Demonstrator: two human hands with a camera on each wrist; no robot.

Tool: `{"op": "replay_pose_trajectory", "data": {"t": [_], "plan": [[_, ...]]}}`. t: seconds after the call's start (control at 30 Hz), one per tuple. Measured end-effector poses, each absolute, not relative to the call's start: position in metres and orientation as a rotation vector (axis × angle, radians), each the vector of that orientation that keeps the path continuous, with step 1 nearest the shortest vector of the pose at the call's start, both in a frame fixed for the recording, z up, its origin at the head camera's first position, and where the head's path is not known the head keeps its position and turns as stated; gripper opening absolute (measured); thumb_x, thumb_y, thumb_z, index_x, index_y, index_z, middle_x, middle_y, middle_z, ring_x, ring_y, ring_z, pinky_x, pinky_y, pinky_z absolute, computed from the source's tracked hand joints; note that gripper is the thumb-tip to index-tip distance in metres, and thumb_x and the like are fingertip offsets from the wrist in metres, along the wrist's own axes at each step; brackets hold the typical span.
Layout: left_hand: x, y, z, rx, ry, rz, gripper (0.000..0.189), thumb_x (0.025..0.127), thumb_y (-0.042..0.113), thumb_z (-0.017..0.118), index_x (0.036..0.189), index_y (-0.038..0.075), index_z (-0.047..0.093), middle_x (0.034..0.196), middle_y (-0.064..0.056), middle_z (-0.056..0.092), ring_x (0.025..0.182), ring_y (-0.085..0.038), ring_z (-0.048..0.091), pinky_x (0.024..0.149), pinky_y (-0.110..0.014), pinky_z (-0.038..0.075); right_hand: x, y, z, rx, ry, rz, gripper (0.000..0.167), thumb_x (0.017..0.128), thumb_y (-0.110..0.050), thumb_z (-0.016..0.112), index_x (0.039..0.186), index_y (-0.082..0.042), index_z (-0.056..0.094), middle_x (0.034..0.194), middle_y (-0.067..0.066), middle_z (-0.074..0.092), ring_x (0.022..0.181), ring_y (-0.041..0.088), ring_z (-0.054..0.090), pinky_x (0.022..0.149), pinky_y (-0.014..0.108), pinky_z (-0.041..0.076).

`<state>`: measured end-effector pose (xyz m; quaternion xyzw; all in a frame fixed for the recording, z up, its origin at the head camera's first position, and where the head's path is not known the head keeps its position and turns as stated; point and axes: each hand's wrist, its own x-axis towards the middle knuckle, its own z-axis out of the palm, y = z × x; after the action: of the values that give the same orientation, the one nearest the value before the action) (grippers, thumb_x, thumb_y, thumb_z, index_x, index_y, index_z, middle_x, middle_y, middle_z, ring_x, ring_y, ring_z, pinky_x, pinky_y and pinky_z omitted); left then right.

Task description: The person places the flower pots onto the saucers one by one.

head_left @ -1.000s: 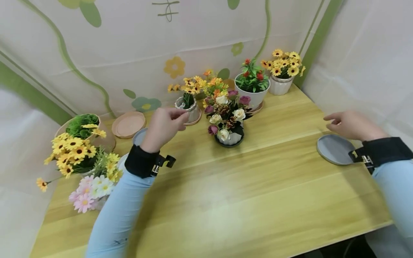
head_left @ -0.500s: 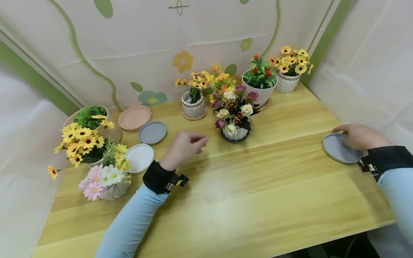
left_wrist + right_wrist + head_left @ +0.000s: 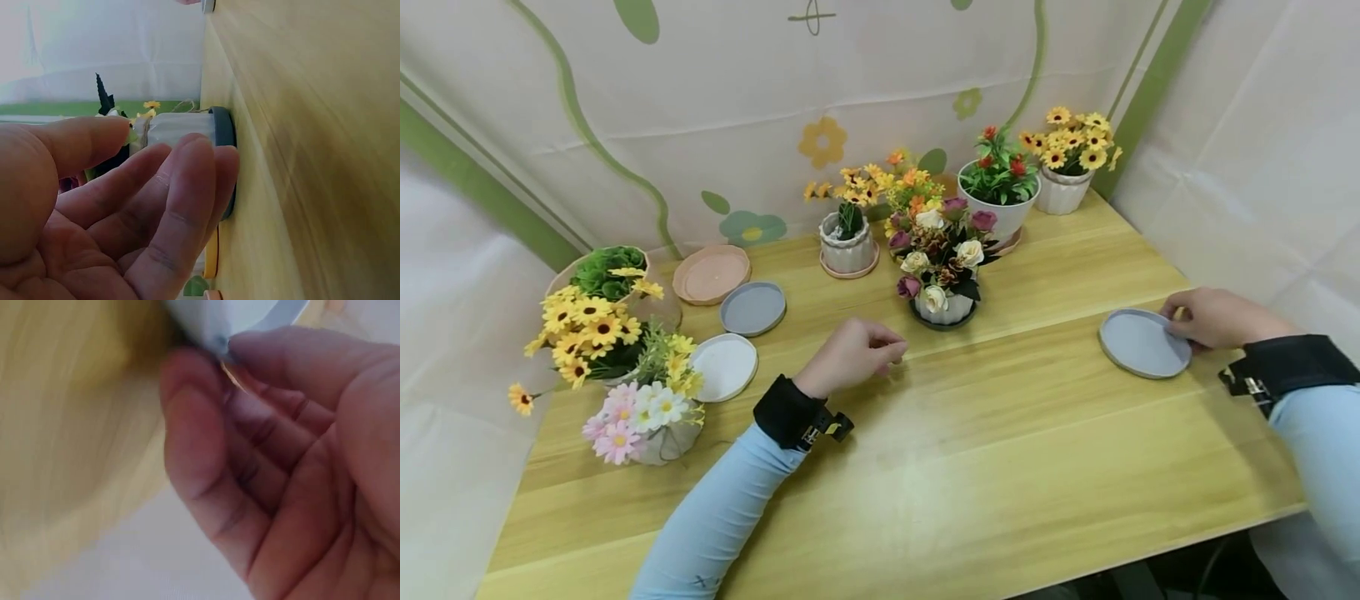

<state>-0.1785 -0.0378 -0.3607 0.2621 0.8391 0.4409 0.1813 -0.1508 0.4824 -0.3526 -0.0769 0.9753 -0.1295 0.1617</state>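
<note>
A person's right grip (image 3: 1217, 318) pinches a round gray saucer (image 3: 1142, 343) by its rim, right of the potted roses (image 3: 946, 273), while the left grip (image 3: 850, 357), empty with fingers loosely bent, hovers above the worktop (image 3: 962, 467) just front-left of those roses.

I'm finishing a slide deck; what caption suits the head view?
The right hand pinches a gray saucer at its edge; the left hand is near the potted roses.

Worktop (image 3: 970, 467): wide bare lane along front, left fingers (image 3: 883, 334) to gray saucer (image 3: 1138, 343) at right fingers (image 3: 1180, 304). Second gap between that saucer and rose pot (image 3: 945, 311). That pot blocks passage beyond left fingers; daisy pot (image 3: 670, 442), white saucer (image 3: 724, 367) crowd left side.
</note>
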Motion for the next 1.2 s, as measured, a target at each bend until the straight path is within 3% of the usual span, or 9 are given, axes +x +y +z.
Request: {"op": "replay_pose_trajectory", "data": {"t": [0.17,0.3,0.53,0.8,1.0,1.2], "plan": [[-0.178,-0.023,-0.360,0.761,2.361,1.260,0.027,0.101,0.024,0.060,0.110,0.003,0.075,0.091,-0.008,0.073,0.070,-0.018,0.067,0.060,-0.028,0.051,-0.154,0.467,-0.349,-0.191,2.742,-0.558,0.028,0.099,-0.005,0.055,0.123,0.009,0.054,0.067,0.002,0.058,0.054,0.017,0.053,0.049,0.026,0.043],[-0.176,0.001,-0.358,0.770,2.297,1.335,0.031,0.103,0.023,0.058,0.119,0.000,0.070,0.094,-0.011,0.073,0.071,-0.019,0.069,0.061,-0.027,0.053,-0.162,0.454,-0.344,-0.175,2.765,-0.672,0.032,0.100,-0.006,0.054,0.129,0.009,0.052,0.070,0.005,0.063,0.056,0.018,0.056,0.049,0.027,0.045],[-0.177,0.065,-0.355,0.709,2.090,1.432,0.048,0.105,0.018,0.052,0.146,-0.004,0.042,0.099,-0.011,0.073,0.076,-0.029,0.071,0.073,-0.037,0.060,-0.183,0.434,-0.336,-0.132,2.809,-0.828,0.034,0.099,-0.007,0.054,0.129,0.009,0.053,0.072,0.011,0.067,0.060,0.022,0.063,0.050,0.028,0.052],[-0.192,0.134,-0.359,0.342,1.874,1.642,0.059,0.108,0.018,0.042,0.157,0.001,0.014,0.106,-0.017,0.070,0.088,-0.035,0.070,0.078,-0.037,0.059,-0.208,0.415,-0.338,-0.057,2.762,-0.945,0.036,0.098,-0.007,0.053,0.130,0.009,0.054,0.073,0.011,0.068,0.062,0.020,0.064,0.054,0.033,0.057],[-0.203,0.158,-0.372,0.145,1.820,1.770,0.061,0.108,0.015,0.039,0.159,0.007,0.006,0.112,-0.022,0.065,0.077,-0.029,0.066,0.069,-0.030,0.057,-0.225,0.405,-0.347,-0.050,2.733,-0.984,0.037,0.095,-0.007,0.054,0.128,0.011,0.055,0.071,0.010,0.068,0.060,0.018,0.064,0.054,0.032,0.057],[-0.209,0.170,-0.378,0.057,1.841,1.808,0.066,0.106,0.013,0.044,0.160,0.009,0.005,0.098,-0.018,0.068,0.062,-0.020,0.061,0.061,-0.028,0.055,-0.235,0.401,-0.352,-0.029,2.718,-0.953,0.037,0.095,-0.007,0.054,0.127,0.010,0.056,0.069,0.008,0.068,0.060,0.019,0.065,0.054,0.031,0.056]]}}
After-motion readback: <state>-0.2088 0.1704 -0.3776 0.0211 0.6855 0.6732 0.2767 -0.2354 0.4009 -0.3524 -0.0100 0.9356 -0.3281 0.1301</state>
